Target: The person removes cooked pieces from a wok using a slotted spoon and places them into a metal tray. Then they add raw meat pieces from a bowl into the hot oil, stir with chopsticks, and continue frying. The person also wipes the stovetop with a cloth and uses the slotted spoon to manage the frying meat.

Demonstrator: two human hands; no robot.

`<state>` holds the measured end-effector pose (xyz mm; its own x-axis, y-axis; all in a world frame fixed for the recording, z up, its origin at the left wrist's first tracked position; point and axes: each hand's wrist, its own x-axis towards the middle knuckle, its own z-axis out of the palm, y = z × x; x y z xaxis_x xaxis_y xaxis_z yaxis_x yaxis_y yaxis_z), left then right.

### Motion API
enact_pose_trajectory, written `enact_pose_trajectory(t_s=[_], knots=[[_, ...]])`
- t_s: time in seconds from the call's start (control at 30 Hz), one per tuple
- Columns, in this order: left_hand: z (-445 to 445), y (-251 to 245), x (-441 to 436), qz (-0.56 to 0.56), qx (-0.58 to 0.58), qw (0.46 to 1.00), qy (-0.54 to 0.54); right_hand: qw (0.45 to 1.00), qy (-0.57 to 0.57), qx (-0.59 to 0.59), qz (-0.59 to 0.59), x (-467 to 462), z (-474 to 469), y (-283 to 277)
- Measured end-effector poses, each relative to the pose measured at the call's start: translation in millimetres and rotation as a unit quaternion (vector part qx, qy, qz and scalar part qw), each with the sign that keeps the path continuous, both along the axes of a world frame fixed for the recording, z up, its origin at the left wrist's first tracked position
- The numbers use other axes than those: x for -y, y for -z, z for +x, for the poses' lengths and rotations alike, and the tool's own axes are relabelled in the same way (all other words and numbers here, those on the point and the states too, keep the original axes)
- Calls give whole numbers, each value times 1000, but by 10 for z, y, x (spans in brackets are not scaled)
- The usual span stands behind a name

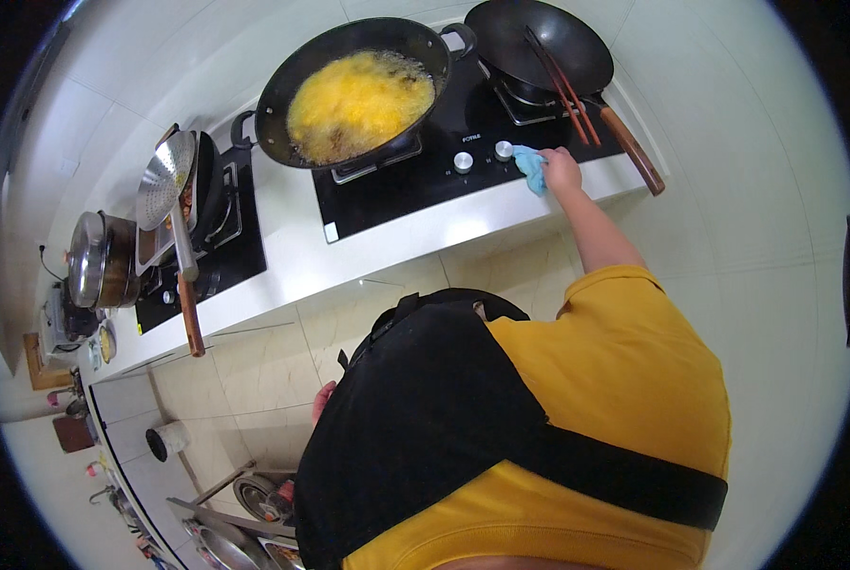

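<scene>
My right hand holds a light blue cloth against the black glass gas hob, just beside a silver control knob. Behind it, a large two-handled black wok with bubbling yellow food in oil sits on the left burner. A second dark wok with a wooden handle stands on the right burner, a pair of long reddish chopsticks lying across it. My left hand hangs low beside the black apron, mostly hidden, so its grip does not show.
To the left, a second hob carries a pan, a metal tray and a perforated metal skimmer. A lidded pot stands beyond. The pan's wooden handle and the right wok's handle stick out over the white counter's front edge.
</scene>
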<state>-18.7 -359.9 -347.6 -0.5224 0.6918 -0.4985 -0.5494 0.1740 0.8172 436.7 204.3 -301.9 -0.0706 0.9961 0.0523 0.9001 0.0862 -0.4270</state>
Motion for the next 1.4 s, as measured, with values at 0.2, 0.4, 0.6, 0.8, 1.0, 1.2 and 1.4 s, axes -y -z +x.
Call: enact_pose_trajectory(t_s=[0.2, 0.4, 0.6, 0.8, 1.0, 1.2, 1.4], knots=[[392, -301, -472, -109, -115, 985, 64, 967, 79, -237, 52, -580, -484, 36], [721, -503, -773, -101, -48, 994, -9, 986, -64, -145, 60, -799, -1149, -261], [807, -284, -553, -67, -43, 997, -22, 981, -138, 86, -109, -639, -1234, -524], [636, 126, -353, -86, 1, 995, -44, 987, -150, 56, -19, -1098, -1718, -84], [589, 72, -350, -140, 0, 990, -30, 994, -105, -24, -2, -1843, -2096, 82], [625, -153, -374, -201, -4, 979, -12, 954, -38, -202, 220, -2549, -2361, 681], [661, -225, -296, -233, -4, 972, -10, 945, -108, -185, 245, -2921, -2499, 835]])
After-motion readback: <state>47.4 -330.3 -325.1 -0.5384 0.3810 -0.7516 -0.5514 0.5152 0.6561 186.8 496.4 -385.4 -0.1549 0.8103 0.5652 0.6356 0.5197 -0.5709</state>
